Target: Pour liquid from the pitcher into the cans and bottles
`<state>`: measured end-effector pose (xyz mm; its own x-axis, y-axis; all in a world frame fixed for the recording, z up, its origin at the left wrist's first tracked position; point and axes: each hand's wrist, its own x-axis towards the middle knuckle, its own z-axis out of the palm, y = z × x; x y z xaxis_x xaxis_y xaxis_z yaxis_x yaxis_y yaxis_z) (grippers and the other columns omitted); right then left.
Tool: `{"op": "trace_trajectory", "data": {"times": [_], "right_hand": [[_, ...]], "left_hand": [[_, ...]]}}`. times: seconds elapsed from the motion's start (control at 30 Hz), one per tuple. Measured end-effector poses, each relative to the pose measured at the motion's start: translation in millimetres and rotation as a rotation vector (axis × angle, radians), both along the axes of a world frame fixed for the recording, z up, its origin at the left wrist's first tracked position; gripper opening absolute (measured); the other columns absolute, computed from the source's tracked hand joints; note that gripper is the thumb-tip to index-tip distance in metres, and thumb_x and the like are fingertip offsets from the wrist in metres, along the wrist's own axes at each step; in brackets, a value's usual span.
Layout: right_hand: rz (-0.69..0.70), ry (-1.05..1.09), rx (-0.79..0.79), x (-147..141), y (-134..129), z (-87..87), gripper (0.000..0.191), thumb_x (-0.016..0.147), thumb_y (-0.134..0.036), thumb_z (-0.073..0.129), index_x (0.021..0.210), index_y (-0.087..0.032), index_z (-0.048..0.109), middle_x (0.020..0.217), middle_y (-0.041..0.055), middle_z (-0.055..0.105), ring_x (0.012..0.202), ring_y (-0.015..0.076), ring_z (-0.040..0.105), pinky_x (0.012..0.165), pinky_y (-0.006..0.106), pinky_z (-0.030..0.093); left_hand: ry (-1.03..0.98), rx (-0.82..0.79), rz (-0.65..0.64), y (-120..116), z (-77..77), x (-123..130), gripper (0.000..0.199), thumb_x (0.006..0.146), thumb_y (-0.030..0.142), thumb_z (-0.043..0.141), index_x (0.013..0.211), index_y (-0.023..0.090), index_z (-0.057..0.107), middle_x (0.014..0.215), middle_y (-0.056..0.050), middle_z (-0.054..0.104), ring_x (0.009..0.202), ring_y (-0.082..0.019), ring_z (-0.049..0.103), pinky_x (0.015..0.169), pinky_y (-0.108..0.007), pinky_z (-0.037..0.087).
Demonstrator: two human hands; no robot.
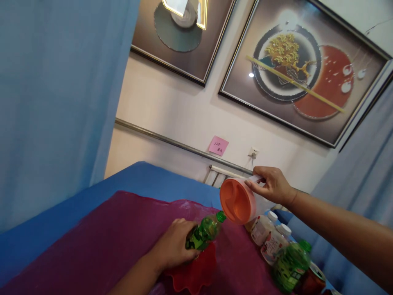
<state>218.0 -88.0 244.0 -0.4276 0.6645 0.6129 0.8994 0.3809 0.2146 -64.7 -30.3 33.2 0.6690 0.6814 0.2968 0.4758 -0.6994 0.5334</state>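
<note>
My left hand [176,246] is wrapped round a green plastic bottle [204,232], which leans to the right over a red wavy-edged dish [193,272]. The bottle's green neck points at the pitcher. Higher up and to the right, my right hand [272,186] grips the handle of a clear pitcher with an orange lid [238,200]. The pitcher is tilted, its lid facing left and down, just beside and above the bottle's mouth. Whether any liquid is flowing cannot be made out.
On the right stand two white-capped bottles [260,229] [274,244], a larger green bottle [291,266] and a dark red can [312,280]. A purple cloth [116,241] covers the blue table [153,176]. Blue curtains [61,90] hang at both sides.
</note>
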Motion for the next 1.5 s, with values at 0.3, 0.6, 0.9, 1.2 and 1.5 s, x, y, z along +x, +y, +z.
{"op": "trace_trajectory", "data": {"times": [0.3, 0.6, 0.9, 1.2, 1.5], "right_hand": [[0.002, 0.001, 0.005, -3.6, -0.5, 2.3, 0.042, 0.086, -0.052, 0.057, 0.06, -0.023, 0.042, 0.052, -0.003, 0.045, 0.049, 0.0117, 0.041, 0.052, 0.025, 0.03], [-0.01, -0.008, 0.019, -2.7, -0.9, 0.4, 0.042, 0.086, -0.053, 0.057, 0.061, -0.023, 0.042, 0.053, -0.0027, 0.046, 0.05, 0.0122, 0.043, 0.052, 0.025, 0.03], [0.01, -0.026, 0.037, -3.8, -2.4, -2.3, 0.04, 0.086, -0.053, 0.057, 0.062, -0.023, 0.043, 0.054, -0.0025, 0.047, 0.051, 0.0125, 0.042, 0.053, 0.025, 0.03], [-0.005, -0.022, 0.045, -5.8, -3.3, -3.8, 0.041, 0.086, -0.054, 0.055, 0.062, -0.023, 0.042, 0.054, -0.0022, 0.047, 0.051, 0.0129, 0.042, 0.054, 0.026, 0.03], [-0.015, -0.021, 0.048, -4.2, -2.5, -4.4, 0.04, 0.085, -0.053, 0.056, 0.061, -0.024, 0.042, 0.054, -0.0018, 0.048, 0.051, 0.0132, 0.044, 0.054, 0.026, 0.031]], "left_hand": [[0.007, -0.009, 0.023, 1.0, -2.6, 0.8, 0.039, 0.067, 0.04, 0.074, 0.101, 0.022, 0.066, 0.094, -0.004, 0.068, 0.089, -0.027, 0.059, 0.079, -0.036, 0.039], [0.008, -0.002, 0.026, 0.4, -2.4, 0.7, 0.038, 0.067, 0.039, 0.074, 0.1, 0.022, 0.067, 0.093, -0.004, 0.068, 0.089, -0.027, 0.059, 0.079, -0.035, 0.039], [0.006, -0.002, 0.044, 0.1, -2.9, 0.7, 0.04, 0.067, 0.04, 0.074, 0.102, 0.023, 0.066, 0.096, -0.004, 0.068, 0.091, -0.027, 0.06, 0.081, -0.035, 0.041], [0.011, -0.008, 0.044, 2.3, -4.9, 0.5, 0.042, 0.066, 0.042, 0.075, 0.102, 0.023, 0.066, 0.096, -0.004, 0.068, 0.091, -0.027, 0.06, 0.081, -0.035, 0.04], [0.015, -0.005, 0.044, 1.9, -3.4, 0.0, 0.039, 0.067, 0.04, 0.073, 0.102, 0.025, 0.066, 0.096, -0.003, 0.069, 0.091, -0.027, 0.06, 0.081, -0.035, 0.04]]}}
